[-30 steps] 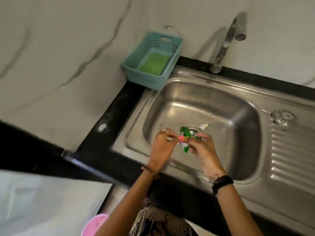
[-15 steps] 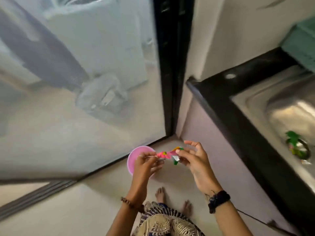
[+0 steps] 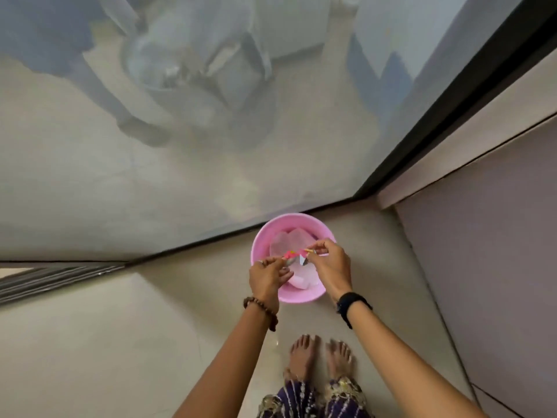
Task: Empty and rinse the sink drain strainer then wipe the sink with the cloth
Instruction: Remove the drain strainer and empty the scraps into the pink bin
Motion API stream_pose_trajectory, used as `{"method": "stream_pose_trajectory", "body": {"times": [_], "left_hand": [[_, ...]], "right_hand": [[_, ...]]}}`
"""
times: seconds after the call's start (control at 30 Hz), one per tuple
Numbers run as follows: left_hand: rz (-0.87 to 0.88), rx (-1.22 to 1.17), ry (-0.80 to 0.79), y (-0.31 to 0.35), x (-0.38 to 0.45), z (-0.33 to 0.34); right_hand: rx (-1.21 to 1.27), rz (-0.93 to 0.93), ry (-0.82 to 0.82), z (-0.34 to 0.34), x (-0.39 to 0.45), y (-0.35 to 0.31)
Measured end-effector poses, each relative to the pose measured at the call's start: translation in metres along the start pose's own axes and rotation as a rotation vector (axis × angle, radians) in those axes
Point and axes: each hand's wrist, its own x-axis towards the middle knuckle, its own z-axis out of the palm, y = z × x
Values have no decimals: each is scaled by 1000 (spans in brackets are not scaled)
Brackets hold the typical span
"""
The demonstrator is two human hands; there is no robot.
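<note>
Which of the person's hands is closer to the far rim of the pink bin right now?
Right. The right hand sits over the pink bin, fingertips nearer its far rim, pinching the colourful scraps. The left hand pinches their other end, lower, over the bin's near left edge.

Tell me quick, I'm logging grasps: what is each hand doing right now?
Left hand: pinches one end of the colourful scraps, above the pink bin.
Right hand: pinches the other end of the scraps.
</note>
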Motion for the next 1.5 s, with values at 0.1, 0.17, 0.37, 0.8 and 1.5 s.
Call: {"method": "stream_pose_trajectory", "body": {"times": [0.1,0.17,0.37,0.8,1.5], "left_hand": [[8,44,-21,-25,54,3],[0,95,-106,-36,71,3],[-40,79,-58,-20,31,4],[-59,-247,-602,147,-331,58],[833,1272,-1088,4,-523,486]], "right_hand": [[-113,22,-53,27,43,43],[-206,25,-103,36,56,59],[170,144,-6,15,20,19],[1175,141,-168,-203,-239,-228],[859,84,864,-642,-305,-59]]}}
